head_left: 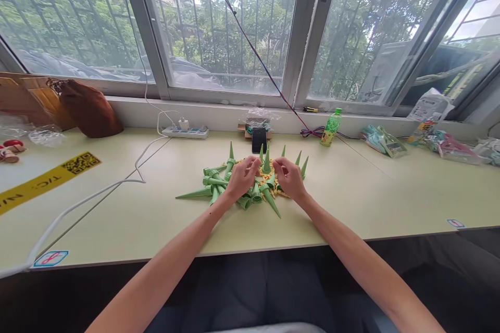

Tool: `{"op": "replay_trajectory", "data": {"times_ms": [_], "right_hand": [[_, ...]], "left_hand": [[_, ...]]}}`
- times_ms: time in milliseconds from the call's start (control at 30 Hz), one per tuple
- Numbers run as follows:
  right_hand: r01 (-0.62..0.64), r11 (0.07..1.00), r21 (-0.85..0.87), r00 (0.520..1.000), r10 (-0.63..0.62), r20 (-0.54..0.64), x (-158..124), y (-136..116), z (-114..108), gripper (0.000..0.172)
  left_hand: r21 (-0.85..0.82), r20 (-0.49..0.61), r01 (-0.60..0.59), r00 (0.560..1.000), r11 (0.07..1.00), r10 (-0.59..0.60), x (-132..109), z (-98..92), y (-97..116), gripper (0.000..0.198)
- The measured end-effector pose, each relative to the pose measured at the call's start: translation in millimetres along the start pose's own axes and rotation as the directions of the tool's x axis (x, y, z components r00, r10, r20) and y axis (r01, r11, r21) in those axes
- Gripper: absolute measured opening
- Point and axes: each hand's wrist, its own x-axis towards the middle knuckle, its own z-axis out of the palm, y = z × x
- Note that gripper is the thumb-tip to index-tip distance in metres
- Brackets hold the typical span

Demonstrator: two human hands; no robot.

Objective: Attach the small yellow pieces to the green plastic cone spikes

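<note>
Green plastic cone-shaped spikes [269,202] lie heaped on the pale table, some with their hollow, ringed ends showing. My left hand [242,178] is over the right side of the heap, its fingers curled together. My right hand [289,179] is opposite it, thumb and fingers also closed in a pinch. Whatever either hand holds is too small or hidden to make out. Between the hands one green spike [266,161] points upward. Small yellow pieces [282,193] are scattered under and around both hands. Several more spikes stand point up behind my right hand.
A black phone [259,140] leans against a small box behind the heap. Farther right are a green-capped drink bottle [331,127] and plastic-bagged items [385,141]. To the left are a white power strip [186,132], its trailing cable [128,181] and a brown drawstring bag [90,109].
</note>
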Motion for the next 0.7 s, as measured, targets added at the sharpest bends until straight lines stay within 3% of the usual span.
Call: {"op": "replay_trajectory", "data": {"times_ms": [267, 700], "right_hand": [[0.027, 1.000, -0.007, 0.998, -0.027, 0.060, -0.8, 0.8, 0.8, 0.034], [0.010, 1.000, 0.027, 0.997, -0.012, 0.082, -1.1, 0.3, -1.5, 0.032]], "left_hand": [[-0.072, 0.131, 0.093, 0.988, 0.993, -0.083, -2.6, -0.8, 1.5, 0.042], [-0.072, 0.146, 0.082, 0.987, 0.994, -0.071, -2.1, -5.4, 3.7, 0.043]]}}
